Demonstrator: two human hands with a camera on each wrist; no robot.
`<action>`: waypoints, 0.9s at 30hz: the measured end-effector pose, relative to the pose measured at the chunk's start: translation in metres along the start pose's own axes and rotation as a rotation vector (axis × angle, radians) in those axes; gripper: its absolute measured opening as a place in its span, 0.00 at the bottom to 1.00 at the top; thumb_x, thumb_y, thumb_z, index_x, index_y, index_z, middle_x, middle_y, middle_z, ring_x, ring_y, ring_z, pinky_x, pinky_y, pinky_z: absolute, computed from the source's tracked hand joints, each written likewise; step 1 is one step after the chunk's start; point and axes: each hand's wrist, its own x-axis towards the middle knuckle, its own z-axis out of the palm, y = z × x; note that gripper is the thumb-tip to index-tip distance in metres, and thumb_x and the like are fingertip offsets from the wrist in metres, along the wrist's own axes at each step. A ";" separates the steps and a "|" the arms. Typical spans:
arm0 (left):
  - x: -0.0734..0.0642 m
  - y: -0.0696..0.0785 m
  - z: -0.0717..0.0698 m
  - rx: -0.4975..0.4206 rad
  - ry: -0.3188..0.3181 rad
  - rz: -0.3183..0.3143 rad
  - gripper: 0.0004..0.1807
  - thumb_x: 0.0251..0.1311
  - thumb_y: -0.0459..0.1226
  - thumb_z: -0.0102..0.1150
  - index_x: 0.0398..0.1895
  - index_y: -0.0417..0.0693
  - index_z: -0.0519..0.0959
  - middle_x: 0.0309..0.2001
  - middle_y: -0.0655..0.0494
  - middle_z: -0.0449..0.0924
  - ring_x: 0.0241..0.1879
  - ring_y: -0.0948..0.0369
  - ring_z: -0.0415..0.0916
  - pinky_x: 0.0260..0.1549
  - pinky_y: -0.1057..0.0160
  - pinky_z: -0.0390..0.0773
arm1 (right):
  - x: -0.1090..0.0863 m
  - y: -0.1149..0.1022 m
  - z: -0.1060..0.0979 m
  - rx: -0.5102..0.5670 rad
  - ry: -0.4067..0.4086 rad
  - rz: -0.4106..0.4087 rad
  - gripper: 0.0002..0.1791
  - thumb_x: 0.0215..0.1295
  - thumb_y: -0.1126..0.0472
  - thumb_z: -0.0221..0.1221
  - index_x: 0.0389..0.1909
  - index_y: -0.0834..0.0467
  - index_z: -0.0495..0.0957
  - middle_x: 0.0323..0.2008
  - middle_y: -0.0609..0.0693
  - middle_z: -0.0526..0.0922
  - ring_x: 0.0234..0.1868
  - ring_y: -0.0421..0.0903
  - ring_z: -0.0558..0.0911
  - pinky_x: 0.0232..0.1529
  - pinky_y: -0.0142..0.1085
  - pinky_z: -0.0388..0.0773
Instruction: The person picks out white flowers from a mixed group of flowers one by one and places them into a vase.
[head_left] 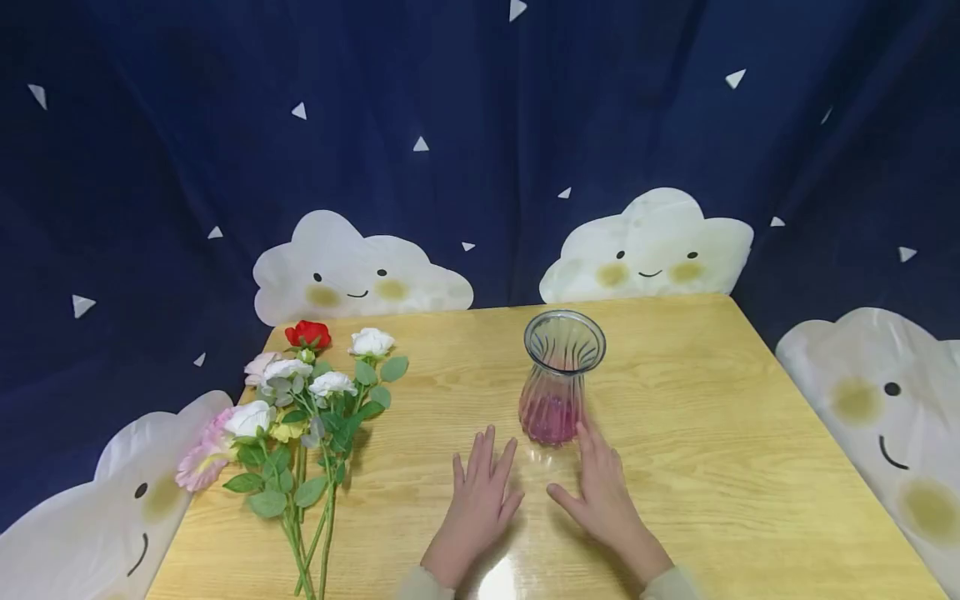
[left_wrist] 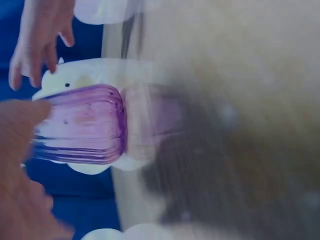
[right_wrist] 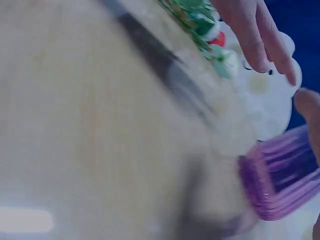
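Observation:
A ribbed glass vase, clear blue at its flared rim and pink-purple at the base, stands upright on the wooden table. My left hand is spread with straight fingers, in front of the vase and a little to its left. Fingers of my right hand reach the vase's lower right side; whether they touch it I cannot tell. Both hands hold nothing. In the left wrist view the purple base shows between the two hands. The right wrist view has the vase at its right edge, partly cut off.
Artificial flowers lie at the table's left: a red rose, several white blooms and a pink flower, with long green stems pointing toward the front. A dark blue curtain with cloud prints hangs behind the table.

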 end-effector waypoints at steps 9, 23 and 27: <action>0.085 -0.007 -0.002 -0.692 0.136 -0.097 0.53 0.48 0.42 0.65 0.70 0.52 0.38 0.68 0.46 0.40 0.65 0.49 0.47 0.56 0.46 0.57 | 0.072 0.023 -0.037 0.571 0.066 0.184 0.62 0.41 0.62 0.69 0.68 0.54 0.32 0.67 0.59 0.35 0.66 0.60 0.41 0.57 0.63 0.40; 0.132 0.001 0.005 -0.887 0.217 -0.109 0.56 0.41 0.38 0.70 0.68 0.71 0.42 0.62 0.55 0.51 0.60 0.56 0.53 0.55 0.50 0.60 | 0.130 0.015 -0.059 0.795 -0.082 -0.001 0.51 0.34 0.82 0.62 0.62 0.74 0.44 0.58 0.73 0.56 0.59 0.66 0.57 0.59 0.55 0.49; 0.136 0.002 0.003 -0.951 0.193 -0.072 0.52 0.42 0.36 0.70 0.66 0.72 0.47 0.60 0.59 0.57 0.58 0.61 0.57 0.54 0.56 0.62 | 0.135 0.018 -0.059 0.814 -0.104 -0.059 0.47 0.35 0.83 0.61 0.60 0.76 0.48 0.57 0.75 0.58 0.57 0.69 0.58 0.60 0.48 0.55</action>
